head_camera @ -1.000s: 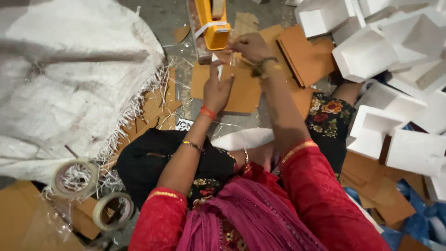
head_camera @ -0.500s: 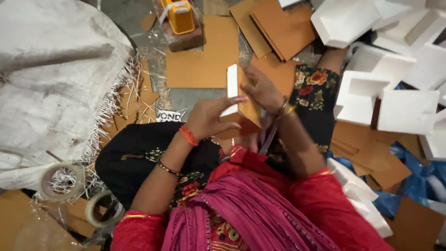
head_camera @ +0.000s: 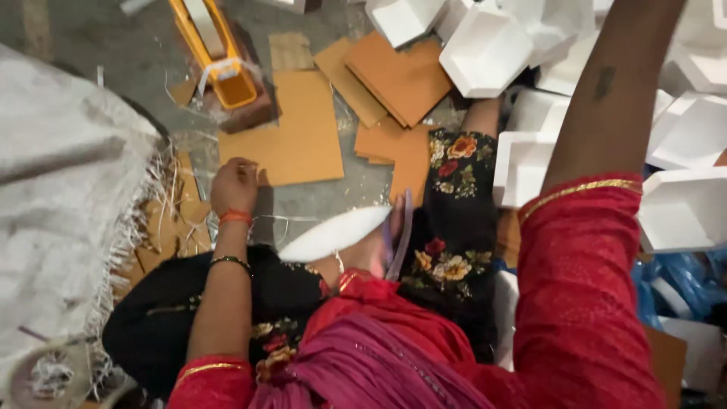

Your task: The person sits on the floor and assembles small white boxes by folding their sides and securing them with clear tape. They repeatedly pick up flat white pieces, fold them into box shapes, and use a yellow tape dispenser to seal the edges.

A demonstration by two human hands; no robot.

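Left hand (head_camera: pixel 235 184) curled at the near-left corner of the brown card sheet (head_camera: pixel 290 130) laid on the floor, fingers bent narrow, grip unclear, right hand raised out of view, white boxes (head_camera: pixel 530 106) piled at the right

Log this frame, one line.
left hand: on brown cardboard sheet edge | right hand: out of view, arm raised | nearby: white boxes

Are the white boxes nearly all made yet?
Plenty look done: folded white boxes pile up at the right. In hand: the left hand rests on a flat brown card; the right arm reaches out of view. Left: more brown cards lie flat.
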